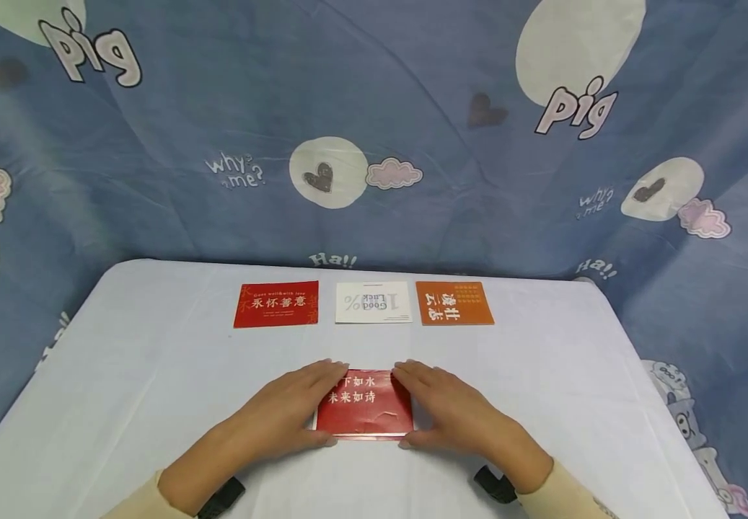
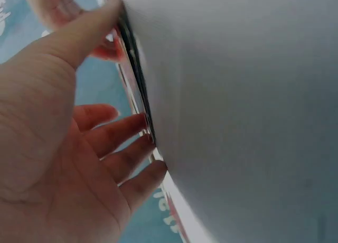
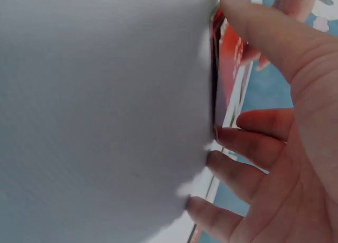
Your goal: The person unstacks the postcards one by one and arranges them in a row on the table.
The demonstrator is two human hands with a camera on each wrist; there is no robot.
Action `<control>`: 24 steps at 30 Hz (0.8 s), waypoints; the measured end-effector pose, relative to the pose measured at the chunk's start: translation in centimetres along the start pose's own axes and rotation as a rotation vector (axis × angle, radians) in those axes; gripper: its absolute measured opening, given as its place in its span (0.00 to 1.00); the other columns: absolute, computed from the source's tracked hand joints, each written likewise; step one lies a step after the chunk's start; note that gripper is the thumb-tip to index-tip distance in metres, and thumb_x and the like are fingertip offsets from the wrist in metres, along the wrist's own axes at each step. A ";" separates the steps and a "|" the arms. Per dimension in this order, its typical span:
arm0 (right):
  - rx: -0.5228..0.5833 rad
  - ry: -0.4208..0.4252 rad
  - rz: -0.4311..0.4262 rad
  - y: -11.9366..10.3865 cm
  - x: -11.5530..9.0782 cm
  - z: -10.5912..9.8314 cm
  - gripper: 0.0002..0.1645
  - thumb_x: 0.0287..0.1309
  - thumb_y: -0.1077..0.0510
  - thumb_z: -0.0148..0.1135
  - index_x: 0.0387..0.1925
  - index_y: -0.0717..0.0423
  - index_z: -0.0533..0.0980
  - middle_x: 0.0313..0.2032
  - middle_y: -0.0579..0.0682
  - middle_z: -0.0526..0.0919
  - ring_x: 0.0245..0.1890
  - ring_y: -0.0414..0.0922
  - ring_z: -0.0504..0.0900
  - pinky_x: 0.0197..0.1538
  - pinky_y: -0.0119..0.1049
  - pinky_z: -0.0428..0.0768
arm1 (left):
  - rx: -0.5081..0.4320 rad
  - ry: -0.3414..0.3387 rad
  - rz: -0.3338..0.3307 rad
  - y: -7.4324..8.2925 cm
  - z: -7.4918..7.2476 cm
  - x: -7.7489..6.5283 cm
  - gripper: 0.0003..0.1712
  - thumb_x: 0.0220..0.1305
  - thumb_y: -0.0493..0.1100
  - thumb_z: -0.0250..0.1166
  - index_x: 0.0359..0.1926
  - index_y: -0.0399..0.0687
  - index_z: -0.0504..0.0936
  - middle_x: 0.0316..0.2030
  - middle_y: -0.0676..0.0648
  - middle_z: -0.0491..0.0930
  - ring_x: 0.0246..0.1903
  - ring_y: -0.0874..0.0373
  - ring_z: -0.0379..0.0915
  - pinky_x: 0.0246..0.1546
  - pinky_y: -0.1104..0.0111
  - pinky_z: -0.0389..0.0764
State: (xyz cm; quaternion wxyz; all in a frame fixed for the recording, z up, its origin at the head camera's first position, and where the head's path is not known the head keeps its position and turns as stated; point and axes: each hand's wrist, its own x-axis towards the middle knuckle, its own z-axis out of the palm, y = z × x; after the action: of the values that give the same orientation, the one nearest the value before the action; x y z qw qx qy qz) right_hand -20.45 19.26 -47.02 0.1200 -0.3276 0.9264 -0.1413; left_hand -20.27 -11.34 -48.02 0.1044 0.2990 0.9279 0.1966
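Note:
A small stack of cards (image 1: 363,419), topped by a red one with white Chinese characters, lies flat on the white table near the middle in the head view. My left hand (image 1: 289,407) holds its left side, the thumb at the near corner and the fingers by the far one. From the right, my right hand (image 1: 448,407) grips the stack in the same manner. Layered card edges (image 2: 138,76) show beside the thumb in the left wrist view. Beyond the hands lie a red card (image 1: 276,304), a white card (image 1: 374,303) and an orange card (image 1: 455,303) in a row.
The white tabletop (image 1: 153,346) extends to both sides of the hands. A blue patterned cloth (image 1: 412,223) hangs behind the table and continues down both sides. Dark wrist straps (image 1: 495,484) are worn below each hand.

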 end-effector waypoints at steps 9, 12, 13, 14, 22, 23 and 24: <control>0.037 0.062 -0.007 0.3 0.1 0.8 0.50 0.57 0.43 0.78 0.74 0.57 0.69 0.72 0.50 0.72 0.73 0.49 0.68 0.75 0.57 0.64 | 0.005 0.057 0.012 -0.3 0.3 0.1 0.54 0.52 0.56 0.83 0.77 0.49 0.68 0.70 0.49 0.73 0.69 0.51 0.69 0.64 0.52 0.78; 0.063 0.075 0.007 0.4 -0.1 0.9 0.50 0.56 0.44 0.79 0.74 0.57 0.69 0.72 0.51 0.72 0.74 0.50 0.68 0.76 0.57 0.63 | -0.008 0.065 0.028 -0.3 0.5 0.2 0.53 0.54 0.55 0.81 0.77 0.48 0.68 0.71 0.48 0.73 0.70 0.50 0.69 0.65 0.51 0.77; 0.071 0.081 0.009 0.4 -0.1 0.9 0.50 0.56 0.44 0.80 0.74 0.58 0.70 0.72 0.51 0.72 0.74 0.50 0.68 0.76 0.58 0.62 | -0.011 0.070 0.034 -0.3 0.5 0.2 0.52 0.55 0.55 0.81 0.77 0.48 0.68 0.71 0.48 0.73 0.70 0.49 0.68 0.65 0.51 0.77; 0.075 0.087 0.009 0.5 -0.1 0.9 0.50 0.56 0.45 0.80 0.74 0.58 0.70 0.72 0.51 0.72 0.74 0.50 0.67 0.76 0.58 0.62 | -0.014 0.074 0.039 -0.3 0.5 0.3 0.52 0.55 0.55 0.81 0.77 0.47 0.69 0.71 0.48 0.72 0.70 0.49 0.68 0.65 0.51 0.76; 0.098 0.091 -0.002 0.6 0.1 1.3 0.48 0.56 0.46 0.80 0.74 0.58 0.70 0.73 0.52 0.71 0.75 0.50 0.66 0.76 0.59 0.60 | -0.028 0.065 0.016 -0.4 0.4 0.1 0.53 0.54 0.54 0.82 0.77 0.48 0.69 0.71 0.46 0.73 0.70 0.47 0.68 0.64 0.49 0.77; 0.099 0.092 -0.002 0.5 0.1 1.4 0.48 0.56 0.46 0.80 0.74 0.58 0.70 0.73 0.52 0.71 0.75 0.50 0.66 0.76 0.59 0.60 | -0.030 0.062 0.011 -0.4 0.4 0.1 0.53 0.54 0.54 0.82 0.77 0.48 0.69 0.71 0.46 0.73 0.71 0.47 0.68 0.64 0.49 0.77; 0.100 0.094 -0.005 0.5 0.2 1.4 0.48 0.56 0.46 0.80 0.73 0.58 0.70 0.73 0.52 0.71 0.75 0.50 0.66 0.76 0.59 0.61 | -0.029 0.061 0.011 -0.3 0.4 0.1 0.52 0.54 0.54 0.82 0.77 0.48 0.69 0.71 0.46 0.73 0.71 0.47 0.67 0.65 0.49 0.77</control>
State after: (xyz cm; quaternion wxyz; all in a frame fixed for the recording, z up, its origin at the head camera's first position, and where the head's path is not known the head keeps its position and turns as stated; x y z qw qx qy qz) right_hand -20.47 19.30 -48.49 0.0924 -0.3167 0.9219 -0.2031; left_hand -20.38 -11.44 -48.51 0.0792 0.2966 0.9261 0.2195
